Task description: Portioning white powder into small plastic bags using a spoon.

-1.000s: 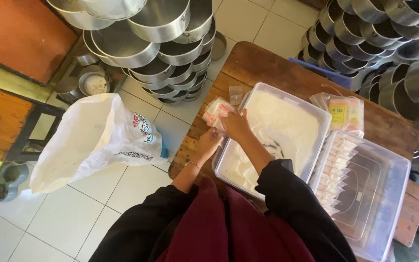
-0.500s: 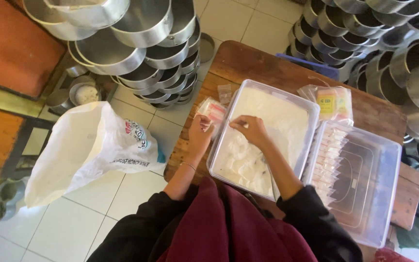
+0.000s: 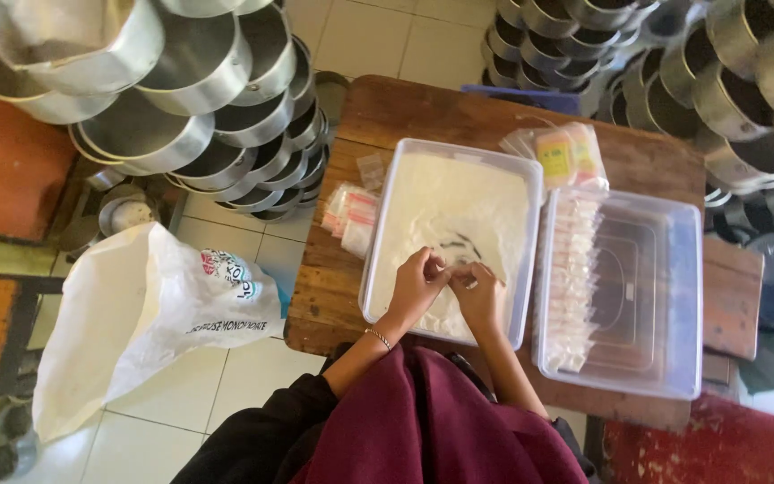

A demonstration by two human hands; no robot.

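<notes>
Both my hands meet over a clear plastic tub [image 3: 383, 235] filled with white powder. My left hand [image 3: 416, 285] and my right hand [image 3: 481, 296] pinch a small clear bag [image 3: 455, 270] between their fingertips, just above the powder near the tub's front edge. The bag is tiny and mostly hidden by my fingers. A loose pile of empty small bags [image 3: 349, 215] lies on the wooden table [image 3: 333, 300], to the left of the tub.
A second clear tub [image 3: 665, 296] on the right holds a row of filled packets [image 3: 570, 278]. Yellow-labelled packets [image 3: 564, 152] lie behind it. A white plastic sack [image 3: 136, 314] stands on the floor at left. Stacked metal pans [image 3: 208, 125] crowd both sides of the table.
My left hand has come away from the pile of bags at the left. Both hands have drawn together over the powder, nearer the tub's front edge.
</notes>
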